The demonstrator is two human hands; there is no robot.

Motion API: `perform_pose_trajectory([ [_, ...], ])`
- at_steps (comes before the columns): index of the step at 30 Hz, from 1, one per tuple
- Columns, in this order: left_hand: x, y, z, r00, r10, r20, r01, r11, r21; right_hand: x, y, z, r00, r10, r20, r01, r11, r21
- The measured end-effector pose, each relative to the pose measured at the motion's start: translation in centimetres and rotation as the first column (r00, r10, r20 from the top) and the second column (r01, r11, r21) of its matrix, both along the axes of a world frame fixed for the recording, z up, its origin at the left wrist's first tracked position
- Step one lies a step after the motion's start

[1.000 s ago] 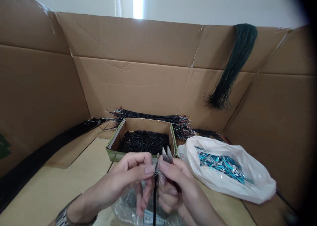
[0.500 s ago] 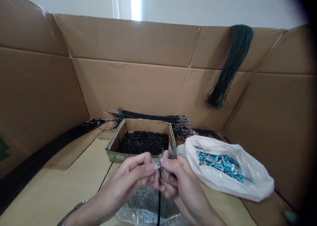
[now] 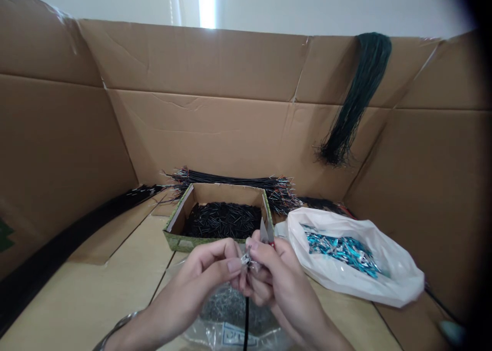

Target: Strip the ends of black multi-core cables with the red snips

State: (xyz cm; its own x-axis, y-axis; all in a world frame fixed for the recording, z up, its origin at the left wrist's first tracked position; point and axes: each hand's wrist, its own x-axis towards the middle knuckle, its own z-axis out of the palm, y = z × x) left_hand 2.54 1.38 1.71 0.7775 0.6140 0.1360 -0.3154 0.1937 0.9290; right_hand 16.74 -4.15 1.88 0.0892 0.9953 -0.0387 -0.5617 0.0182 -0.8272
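one single view, worn on the head, aimed forward and down across the counter (image 3: 88,294). right up close on the left hand (image 3: 209,269) and right hand (image 3: 279,279), low at centre frame. facing the cardboard wall (image 3: 215,130) dead ahead, catching both side panels too. darkened along the right edge, upper corner rounded off.

Two hands (image 3: 213,266), two bags (image 3: 388,284), one small box (image 3: 175,236)

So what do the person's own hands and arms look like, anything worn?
Both the left hand and right hand are bare, with no gloves or rings visible. The forearms show no sleeves. A silver metal wristband circles the left wrist.
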Motion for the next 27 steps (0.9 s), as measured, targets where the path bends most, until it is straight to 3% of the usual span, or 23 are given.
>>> perform_pose_trajectory([
  [4, 0.6, -0.1, 0.1, 0.988, -0.016, 0.153, 0.035, 0.992, -0.119, -0.3, -0.1, 0.3, 0.991, 0.046, -0.127, -0.045, 0.999, 0.016],
  [7, 0.7, 0.0, 0.0, 0.984, -0.035, 0.173, 0.056, 0.991, -0.120, -0.1, -0.2, 0.3, 0.987, 0.082, -0.138, -0.080, 0.997, 0.013],
  [12, -0.4, 0.9, -0.3, 0.995, -0.094, 0.037, 0.094, 0.996, -0.002, 0.2, -0.2, 0.3, 0.993, 0.115, -0.040, -0.111, 0.990, 0.091],
  [17, -1.1, 1.0, -0.1, 0.986, -0.047, -0.161, 0.069, 0.989, 0.130, 0.0, -0.3, 0.2, 0.992, 0.122, -0.017, -0.120, 0.988, 0.102],
  [23, -0.4, 0.3, -0.1, 0.992, -0.122, -0.043, 0.125, 0.990, 0.062, 0.0, -0.7, 1.0, 0.968, 0.196, -0.154, -0.189, 0.980, 0.063],
  [27, -1.1, 0.8, 0.0, 0.986, -0.133, -0.102, 0.145, 0.982, 0.121, 0.2, -1.0, 1.2, 0.959, 0.246, -0.143, -0.238, 0.969, 0.068],
])
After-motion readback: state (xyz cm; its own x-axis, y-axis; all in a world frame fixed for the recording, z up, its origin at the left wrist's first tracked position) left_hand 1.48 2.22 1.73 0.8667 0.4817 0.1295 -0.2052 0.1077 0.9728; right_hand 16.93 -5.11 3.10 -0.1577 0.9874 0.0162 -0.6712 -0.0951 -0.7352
